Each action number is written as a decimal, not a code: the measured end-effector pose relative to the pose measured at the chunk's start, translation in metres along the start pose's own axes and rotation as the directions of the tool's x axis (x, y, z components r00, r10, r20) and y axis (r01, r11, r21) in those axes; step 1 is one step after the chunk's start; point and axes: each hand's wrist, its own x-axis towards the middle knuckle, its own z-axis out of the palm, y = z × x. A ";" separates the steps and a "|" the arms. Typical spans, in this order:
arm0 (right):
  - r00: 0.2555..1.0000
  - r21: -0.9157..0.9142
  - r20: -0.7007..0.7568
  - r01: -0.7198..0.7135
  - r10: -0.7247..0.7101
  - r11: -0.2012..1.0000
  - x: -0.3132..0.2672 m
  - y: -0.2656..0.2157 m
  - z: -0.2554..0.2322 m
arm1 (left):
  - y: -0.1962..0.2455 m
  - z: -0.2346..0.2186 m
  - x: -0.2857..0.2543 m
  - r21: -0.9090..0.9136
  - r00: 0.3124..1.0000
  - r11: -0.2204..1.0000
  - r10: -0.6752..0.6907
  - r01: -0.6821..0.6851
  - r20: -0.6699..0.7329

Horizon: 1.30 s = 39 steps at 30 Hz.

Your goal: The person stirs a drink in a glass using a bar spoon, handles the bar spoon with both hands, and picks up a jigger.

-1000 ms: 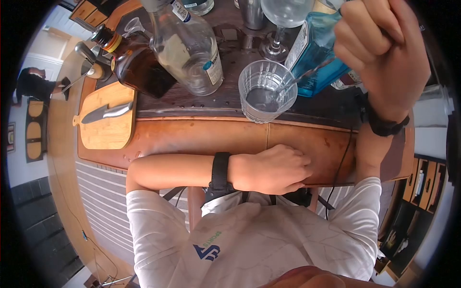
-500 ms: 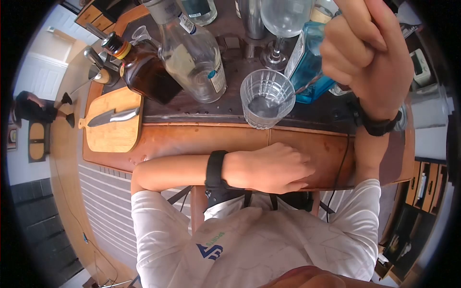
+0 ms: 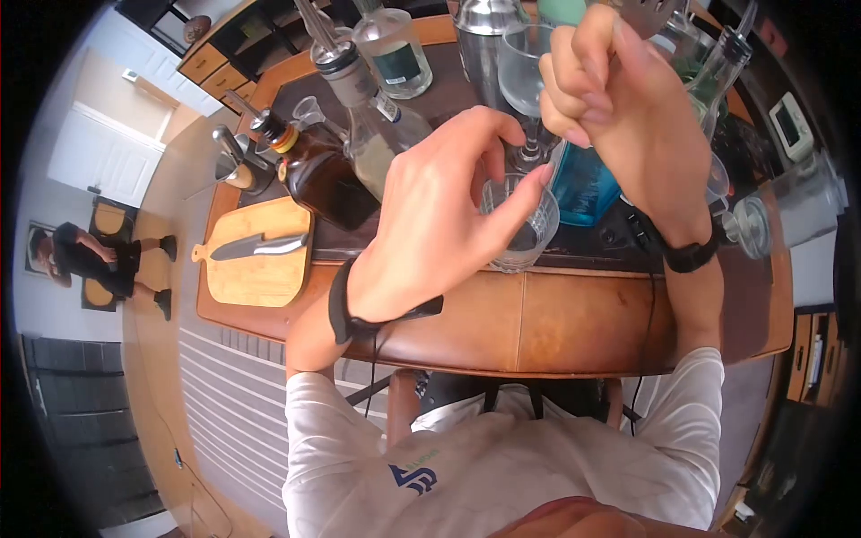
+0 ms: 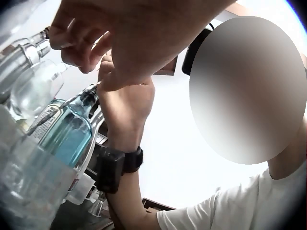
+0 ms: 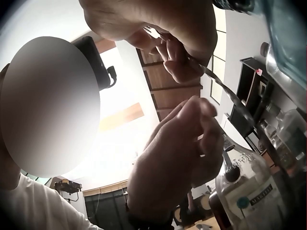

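Note:
My right hand (image 3: 637,125) pinches the twisted stem of a bar spoon (image 5: 235,100) high up, fingers curled. In the left wrist view the stem slants down to a clear cut-glass tumbler (image 3: 538,235). A little clear liquid shows low in the tumbler. My left hand (image 3: 439,215) hovers over the tumbler's left side, thumb and fingers spread in a loose curve with nothing between them. It hides part of the tumbler's rim. Just behind the tumbler stands a blue bottle (image 3: 583,184), partly covered by my right hand.
A brown liquor bottle (image 3: 327,179) and a clear bottle (image 3: 368,148) stand left of the tumbler. Behind are a stemmed glass (image 3: 525,81) and a metal shaker (image 3: 482,45). A knife (image 3: 256,247) lies on a cutting board (image 3: 256,287) at left. Another person (image 3: 103,255) stands far left.
My left hand has risen from the table's leather edge and moved forward over the tumbler, its fingers spreading. My right hand still holds the bar spoon. The head view has tilted up, showing more bottles.

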 end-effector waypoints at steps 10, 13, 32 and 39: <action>0.967 -0.440 0.211 0.224 -0.143 0.869 -0.010 0.009 -0.002 | -0.016 0.014 0.002 -0.156 0.995 0.985 0.084 -0.075 0.057; 0.932 -0.658 0.291 0.360 -0.218 0.662 -0.010 0.001 -0.009 | -0.015 0.009 0.003 -0.126 0.994 0.989 0.086 -0.078 0.062; 0.955 -0.927 0.205 0.259 -0.215 0.269 -0.036 -0.027 -0.015 | -0.007 0.009 -0.002 -0.281 0.975 0.952 0.165 -0.119 0.147; 0.884 -0.884 0.384 0.435 -0.266 0.169 -0.033 -0.023 -0.019 | -0.014 0.015 -0.002 -0.213 0.964 0.955 0.234 -0.204 0.127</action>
